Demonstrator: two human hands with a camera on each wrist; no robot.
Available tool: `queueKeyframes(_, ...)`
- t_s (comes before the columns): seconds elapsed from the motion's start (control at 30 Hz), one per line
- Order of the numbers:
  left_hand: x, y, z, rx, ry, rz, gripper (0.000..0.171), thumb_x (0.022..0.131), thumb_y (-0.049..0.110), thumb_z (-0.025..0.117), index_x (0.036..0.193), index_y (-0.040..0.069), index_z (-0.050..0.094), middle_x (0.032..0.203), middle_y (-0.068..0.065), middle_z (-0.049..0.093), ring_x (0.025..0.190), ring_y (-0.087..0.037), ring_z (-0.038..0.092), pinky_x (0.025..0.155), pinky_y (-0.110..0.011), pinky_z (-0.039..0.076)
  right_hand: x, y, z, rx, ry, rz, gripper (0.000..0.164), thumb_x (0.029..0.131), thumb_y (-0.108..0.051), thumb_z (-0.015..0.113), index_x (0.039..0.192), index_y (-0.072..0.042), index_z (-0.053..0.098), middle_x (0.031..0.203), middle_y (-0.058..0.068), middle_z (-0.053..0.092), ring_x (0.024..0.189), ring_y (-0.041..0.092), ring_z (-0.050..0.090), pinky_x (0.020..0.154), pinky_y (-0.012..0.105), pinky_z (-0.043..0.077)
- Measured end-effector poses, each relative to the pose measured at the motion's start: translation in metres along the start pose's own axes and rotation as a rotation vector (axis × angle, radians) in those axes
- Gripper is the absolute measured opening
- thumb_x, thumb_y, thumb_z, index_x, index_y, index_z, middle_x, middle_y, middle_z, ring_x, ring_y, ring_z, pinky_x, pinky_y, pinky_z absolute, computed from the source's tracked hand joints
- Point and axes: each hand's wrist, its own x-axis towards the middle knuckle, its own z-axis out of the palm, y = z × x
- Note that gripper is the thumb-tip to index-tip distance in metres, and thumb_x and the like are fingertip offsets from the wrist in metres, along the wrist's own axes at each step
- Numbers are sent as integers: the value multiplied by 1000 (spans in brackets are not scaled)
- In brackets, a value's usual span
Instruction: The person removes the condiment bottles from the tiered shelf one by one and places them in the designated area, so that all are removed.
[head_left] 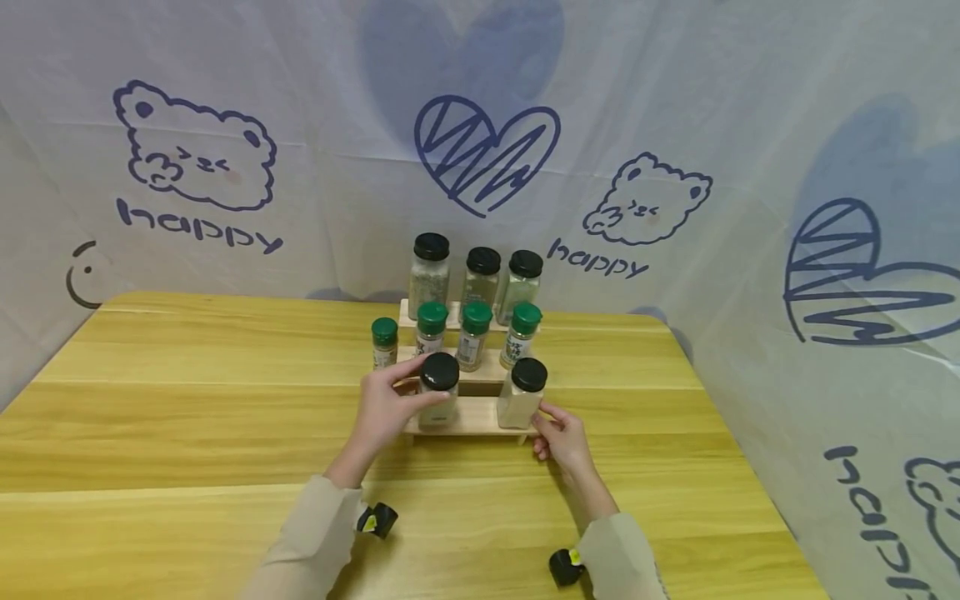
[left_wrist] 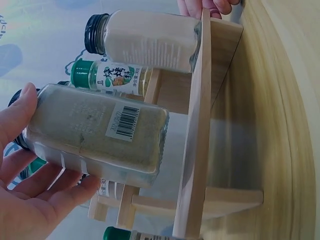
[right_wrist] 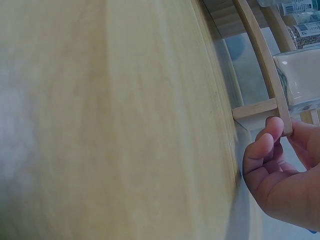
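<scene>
My left hand (head_left: 386, 408) grips a square glass spice jar (left_wrist: 95, 135) with a black lid, thumb on one side and fingers on the other. In the left wrist view, its barcoded bottom end is apart from the lowest step of the wooden rack (left_wrist: 196, 150). At that step's right end, my right hand (right_wrist: 285, 175) pinches the board between thumb and curled fingers. Beside this hand, a second black-lidded jar (head_left: 521, 402) of pale powder stands on the same step.
Several green-capped bottles, one a barbecue seasoning bottle (left_wrist: 110, 77), stand on the middle step. Another green-capped bottle (head_left: 385, 343) is left of the rack. Three black-lidded jars, including a tall one (head_left: 429, 279), line the top step. Behind the table (head_left: 187, 400) hangs a printed cloth (head_left: 337, 125).
</scene>
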Motion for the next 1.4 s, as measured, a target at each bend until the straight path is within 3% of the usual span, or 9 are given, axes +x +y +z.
queueKeyframes(0.2,-2,3,-9,-14,-1,-23,51,66,0,77,113,-7,58,113,-21,57,101,-28,56,78,-28,49,0,-2,0,-5,-4,3,38,89,-2,52,124,11,44,52,3,50,39,6,45,35,16,39)
queueKeyframes(0.5,-2,0,-22,-12,-11,38,49,65,-1,77,111,-6,60,112,-19,58,101,-26,56,75,-27,49,2,-2,0,-13,6,7,36,89,-1,52,123,11,46,51,3,50,38,6,44,35,16,39)
queueKeyframes(0.8,-2,-4,-36,-45,-1,12,50,66,-4,75,112,-9,57,113,-22,56,102,-28,55,75,-25,49,0,-3,0,-8,5,15,38,89,-2,52,124,11,45,51,3,50,39,6,44,35,16,39)
queueKeyframes(1.23,-3,-9,-61,-17,36,-23,49,69,0,75,114,-7,57,114,-20,56,97,-8,55,76,-21,48,2,2,0,-5,9,2,35,89,0,51,122,11,47,50,3,50,38,7,45,35,16,39)
queueKeyframes(1.4,-2,-9,-71,-5,23,-29,49,71,1,74,115,-8,56,115,-22,55,98,-9,55,76,-21,48,2,3,0,-3,10,-1,35,89,1,51,122,11,47,50,3,50,38,7,45,35,16,39)
